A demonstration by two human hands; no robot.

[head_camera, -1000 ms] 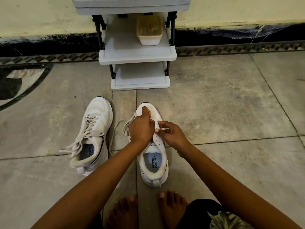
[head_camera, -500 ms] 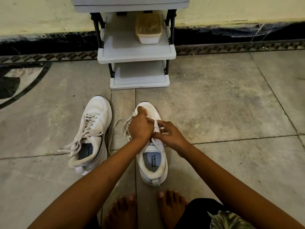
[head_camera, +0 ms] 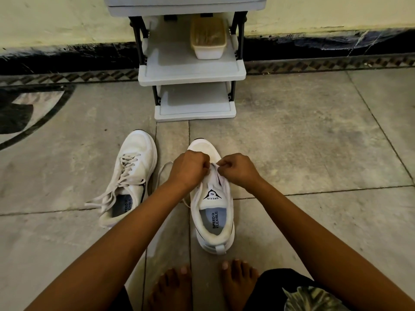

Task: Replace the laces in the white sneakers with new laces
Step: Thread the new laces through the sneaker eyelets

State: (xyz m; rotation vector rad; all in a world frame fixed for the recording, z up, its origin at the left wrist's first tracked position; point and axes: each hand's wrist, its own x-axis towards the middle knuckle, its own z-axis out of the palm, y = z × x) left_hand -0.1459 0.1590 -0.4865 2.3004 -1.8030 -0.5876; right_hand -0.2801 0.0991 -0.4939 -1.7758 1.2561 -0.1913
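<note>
My left hand (head_camera: 188, 169) and right hand (head_camera: 238, 169) are curled tight, each pinching the lace (head_camera: 160, 172) above the sneaker (head_camera: 213, 217) front eyelets — it stands on the floor (head_camera: 292, 142) by my toes; the other sneaker (head_camera: 132, 176) sits left, laced.

Dim, even indoor light with a yellowish cast. Soft, faint shade only: under the left grip (head_camera: 188, 170) and right grip (head_camera: 239, 170), and beneath the rack (head_camera: 190, 74) shelves well beyond them. Brightest on the white sneaker (head_camera: 214, 221) right under the grips; pale lace (head_camera: 213, 169) pinched between the grips, hard to tell from the upper. Crisp near the grips, insole print readable. Softer and smeared on the forearms nearer than the grips. Strongly bowed at the edges, floor (head_camera: 314, 142) joints and dark skirting far beyond the grips curving. Muddy, blotchy blacks there.
</note>
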